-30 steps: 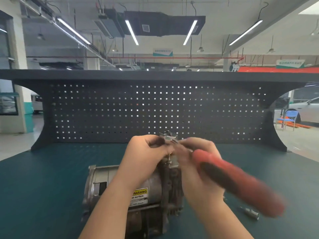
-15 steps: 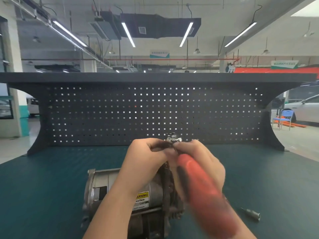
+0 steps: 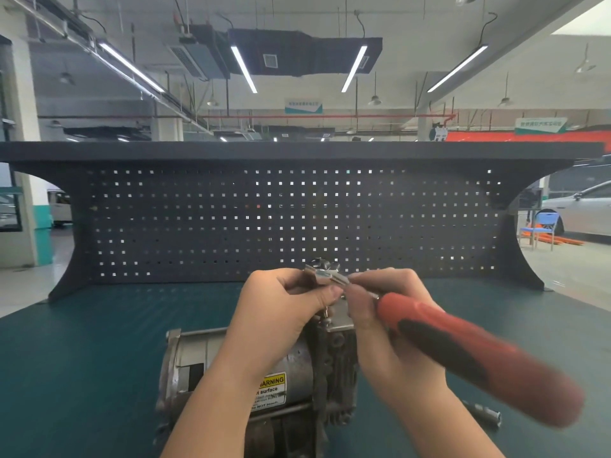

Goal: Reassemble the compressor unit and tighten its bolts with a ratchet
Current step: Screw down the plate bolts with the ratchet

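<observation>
The grey metal compressor unit (image 3: 231, 368) lies on its side on the green bench mat, a yellow warning label facing me. My left hand (image 3: 281, 312) pinches the ratchet's metal head (image 3: 325, 272) on top of the compressor's upright block. My right hand (image 3: 383, 328) grips the ratchet by the neck, just ahead of its red and black handle (image 3: 476, 355), which points down to the right and is blurred. The bolt under the ratchet head is hidden by my fingers.
A small metal socket piece (image 3: 484, 414) lies on the mat to the right of the compressor. A dark pegboard back panel (image 3: 264, 219) closes off the far edge of the bench. Green mat (image 3: 99, 342) stretches left and right of the unit.
The red handle swung from the right towards me and back out to the right, while both hands stayed on the ratchet head. The view shifted slightly.
</observation>
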Tool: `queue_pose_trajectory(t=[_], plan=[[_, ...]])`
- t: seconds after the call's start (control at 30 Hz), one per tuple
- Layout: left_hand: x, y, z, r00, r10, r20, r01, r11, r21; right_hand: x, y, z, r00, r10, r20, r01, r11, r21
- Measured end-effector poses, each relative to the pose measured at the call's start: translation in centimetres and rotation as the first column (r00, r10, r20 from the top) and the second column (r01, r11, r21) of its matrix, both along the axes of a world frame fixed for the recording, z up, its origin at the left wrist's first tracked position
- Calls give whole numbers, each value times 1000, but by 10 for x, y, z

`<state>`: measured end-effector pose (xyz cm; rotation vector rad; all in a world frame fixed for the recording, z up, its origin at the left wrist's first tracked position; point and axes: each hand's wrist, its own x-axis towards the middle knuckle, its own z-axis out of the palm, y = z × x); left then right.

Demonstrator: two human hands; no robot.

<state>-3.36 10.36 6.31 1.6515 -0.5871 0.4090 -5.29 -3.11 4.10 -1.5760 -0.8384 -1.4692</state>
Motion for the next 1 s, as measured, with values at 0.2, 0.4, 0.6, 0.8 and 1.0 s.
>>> queue_pose_trajectory(t=[0.2,0.4,0.6,0.8,1.0], plan=[[-3,-3,2,996,-55,-67,53,998,-24,18,-17,11,693,692,-202,-329,554,765],[-5,-2,0,996,-73,-47,73,997,-7,-12,4,17,987,112,-117,-78,961,266],[-4,-5,-2,998,27,-52,-26,999,20,-15,14,8,992,-73,-105,76,997,28],[-2,-15,-7,991,134,-11,-134,990,44,-3,5,5,954,277,-113,-157,785,599],[-1,-10,-2,997,36,-72,-35,999,26,-8,15,2,994,53,-96,-30,975,221]])
